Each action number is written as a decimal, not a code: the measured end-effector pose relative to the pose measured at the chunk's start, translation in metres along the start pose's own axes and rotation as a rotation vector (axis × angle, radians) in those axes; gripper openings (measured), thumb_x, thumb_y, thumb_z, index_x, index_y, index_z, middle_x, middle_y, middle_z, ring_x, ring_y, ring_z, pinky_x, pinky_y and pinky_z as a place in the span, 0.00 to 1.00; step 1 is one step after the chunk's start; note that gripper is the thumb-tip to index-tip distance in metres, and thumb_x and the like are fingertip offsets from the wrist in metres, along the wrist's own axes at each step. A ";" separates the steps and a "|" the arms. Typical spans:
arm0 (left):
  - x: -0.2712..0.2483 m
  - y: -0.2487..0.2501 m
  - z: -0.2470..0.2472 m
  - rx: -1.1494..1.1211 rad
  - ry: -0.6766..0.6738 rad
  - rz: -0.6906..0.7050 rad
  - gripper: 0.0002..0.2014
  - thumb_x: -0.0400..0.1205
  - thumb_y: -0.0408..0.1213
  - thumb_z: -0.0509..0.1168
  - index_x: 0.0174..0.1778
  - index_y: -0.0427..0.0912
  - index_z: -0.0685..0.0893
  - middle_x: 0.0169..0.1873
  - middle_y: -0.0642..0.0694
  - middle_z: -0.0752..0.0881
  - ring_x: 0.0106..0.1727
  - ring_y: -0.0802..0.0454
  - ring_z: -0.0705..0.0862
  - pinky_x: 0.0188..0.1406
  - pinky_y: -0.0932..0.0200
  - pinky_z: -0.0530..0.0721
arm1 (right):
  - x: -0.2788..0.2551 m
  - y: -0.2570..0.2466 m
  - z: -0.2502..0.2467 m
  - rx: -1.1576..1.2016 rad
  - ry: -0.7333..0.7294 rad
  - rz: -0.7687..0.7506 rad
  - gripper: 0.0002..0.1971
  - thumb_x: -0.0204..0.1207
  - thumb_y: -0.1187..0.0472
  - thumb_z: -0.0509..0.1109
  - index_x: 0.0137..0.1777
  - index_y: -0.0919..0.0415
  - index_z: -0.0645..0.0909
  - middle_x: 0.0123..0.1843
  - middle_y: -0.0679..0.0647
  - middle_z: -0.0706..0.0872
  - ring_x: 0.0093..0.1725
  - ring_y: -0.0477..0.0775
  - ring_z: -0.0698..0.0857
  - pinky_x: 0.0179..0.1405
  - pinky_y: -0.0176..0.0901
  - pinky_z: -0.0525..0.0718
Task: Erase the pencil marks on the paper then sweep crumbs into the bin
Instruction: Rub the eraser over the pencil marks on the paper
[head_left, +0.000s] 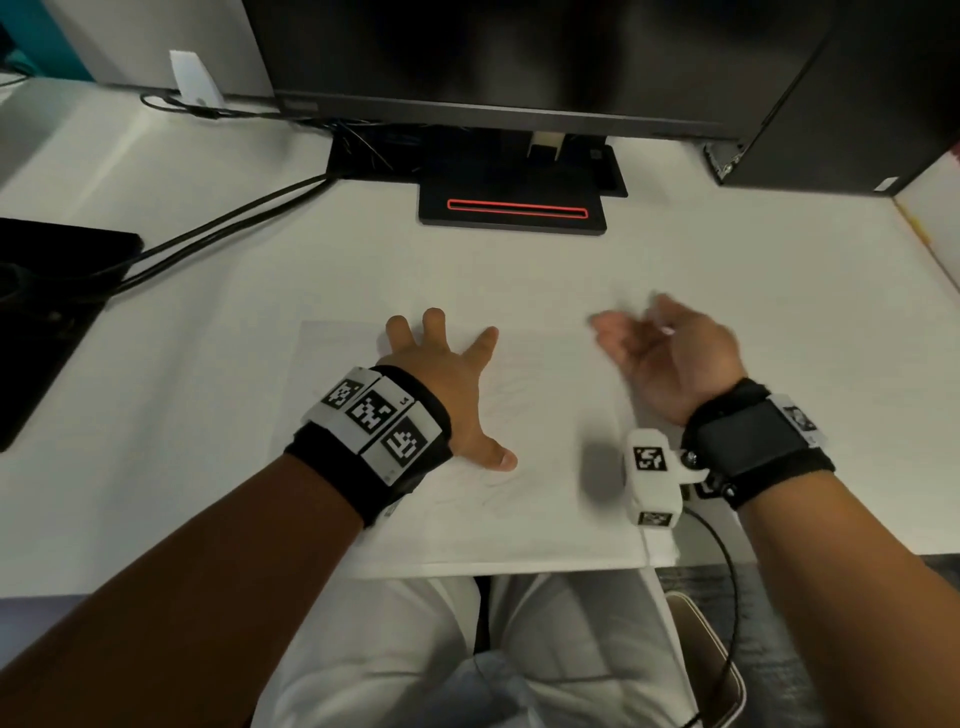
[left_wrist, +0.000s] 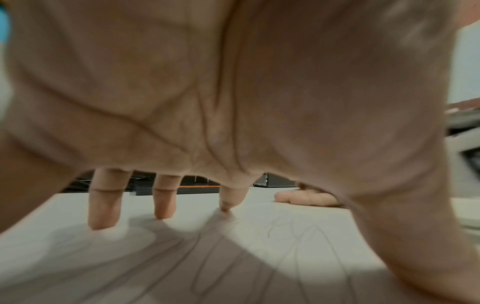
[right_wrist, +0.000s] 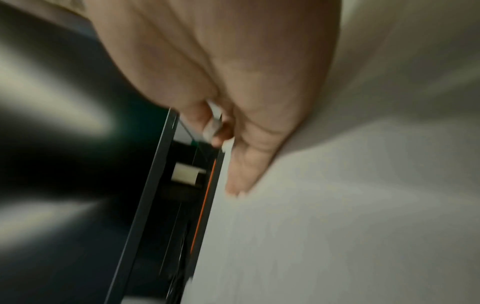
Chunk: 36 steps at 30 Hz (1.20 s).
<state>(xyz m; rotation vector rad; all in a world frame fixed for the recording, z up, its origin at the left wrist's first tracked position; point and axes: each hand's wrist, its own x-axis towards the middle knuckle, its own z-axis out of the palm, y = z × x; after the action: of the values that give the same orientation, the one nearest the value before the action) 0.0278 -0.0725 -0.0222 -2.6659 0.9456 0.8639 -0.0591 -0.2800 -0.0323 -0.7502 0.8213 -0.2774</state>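
A white sheet of paper (head_left: 545, 530) lies at the desk's front edge, with faint pencil scribbles (head_left: 498, 493) on it, also plain in the left wrist view (left_wrist: 293, 232). My left hand (head_left: 441, 374) presses flat on the sheet with fingers (left_wrist: 103, 205) spread. My right hand (head_left: 665, 353) is blurred and stands on its little-finger edge just right of the sheet. In the right wrist view it (right_wrist: 246, 82) pinches a small white piece, apparently an eraser (right_wrist: 211, 125), between thumb and fingers. No bin is in view.
A black monitor (head_left: 519, 52) on a stand with a red-lined base (head_left: 511, 208) stands at the back. A black computer case (head_left: 831, 104) is at the back right. Cables (head_left: 208, 234) run to a black object (head_left: 41, 312) at the left.
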 end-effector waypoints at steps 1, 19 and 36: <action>-0.001 0.000 0.001 -0.005 -0.001 0.002 0.67 0.59 0.77 0.73 0.85 0.64 0.36 0.78 0.40 0.47 0.78 0.29 0.49 0.65 0.36 0.80 | 0.002 -0.007 -0.005 0.065 0.054 -0.102 0.16 0.89 0.57 0.58 0.39 0.63 0.75 0.53 0.68 0.86 0.50 0.64 0.91 0.52 0.50 0.89; 0.003 -0.001 -0.001 0.028 0.012 -0.003 0.66 0.57 0.80 0.71 0.83 0.71 0.36 0.76 0.41 0.50 0.74 0.29 0.53 0.63 0.36 0.80 | -0.013 0.029 0.035 -1.479 -0.226 -0.116 0.19 0.79 0.53 0.66 0.28 0.60 0.81 0.27 0.58 0.84 0.24 0.56 0.77 0.26 0.42 0.74; 0.003 0.001 -0.001 0.034 0.033 0.007 0.66 0.58 0.79 0.71 0.84 0.69 0.37 0.76 0.40 0.50 0.75 0.29 0.53 0.49 0.46 0.77 | -0.003 0.031 0.047 -1.662 -0.211 -0.290 0.20 0.83 0.52 0.62 0.33 0.63 0.80 0.31 0.55 0.82 0.32 0.55 0.78 0.34 0.43 0.76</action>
<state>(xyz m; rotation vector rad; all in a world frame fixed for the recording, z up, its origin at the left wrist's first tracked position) 0.0294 -0.0750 -0.0228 -2.6574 0.9688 0.7997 -0.0282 -0.2329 -0.0314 -2.4082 0.6039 0.3276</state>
